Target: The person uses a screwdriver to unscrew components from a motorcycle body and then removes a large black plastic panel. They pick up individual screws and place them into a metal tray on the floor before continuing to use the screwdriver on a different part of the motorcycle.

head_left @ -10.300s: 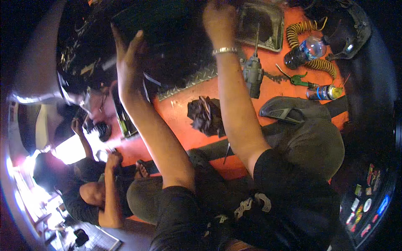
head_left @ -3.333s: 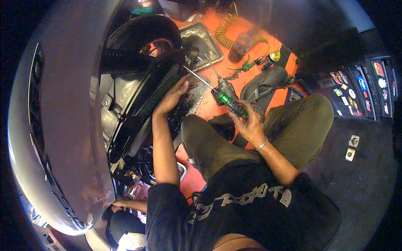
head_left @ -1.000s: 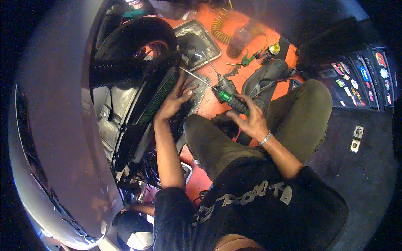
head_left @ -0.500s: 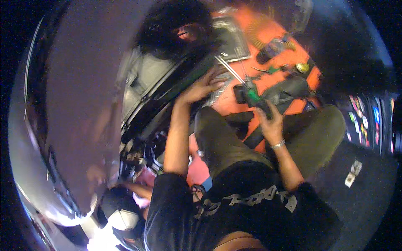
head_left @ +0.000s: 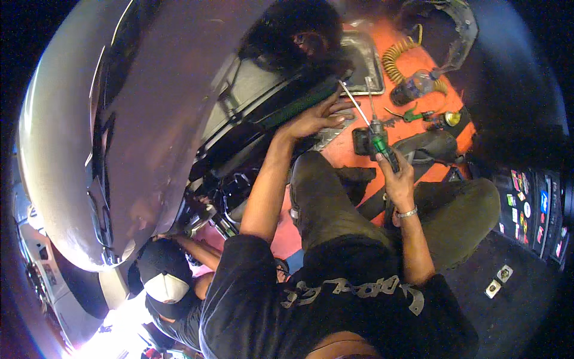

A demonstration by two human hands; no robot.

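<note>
In my right hand (head_left: pixel 399 182) is a screwdriver (head_left: pixel 379 145) with a green and black handle. Its long bright shaft points up and left, with the tip close to the edge of a dark vehicle panel (head_left: pixel 299 106). The fingers of my left hand (head_left: pixel 314 121) are stretched out over that panel's edge, near the shaft, with nothing seen in them. Beside the screwdriver shaft stands a thin metal rod (head_left: pixel 370 99); whether it belongs to another tool I cannot tell. A small black block-like thing (head_left: pixel 362 142) lies just behind the handle.
A tray (head_left: pixel 378 57), a yellow coiled hose (head_left: pixel 391 64), a clear bottle (head_left: pixel 412 88) and a green air gun (head_left: pixel 411 114) lie on the orange floor (head_left: pixel 341 146). At left is a large vehicle body (head_left: pixel 161 107). A person in a cap (head_left: pixel 164 287) is low left; a stickered black case (head_left: pixel 526 209) stands right.
The whole view has shifted, so most things sit farther right, and it is sharper. My right hand still holds the screwdriver; my left hand stays at the panel edge.
</note>
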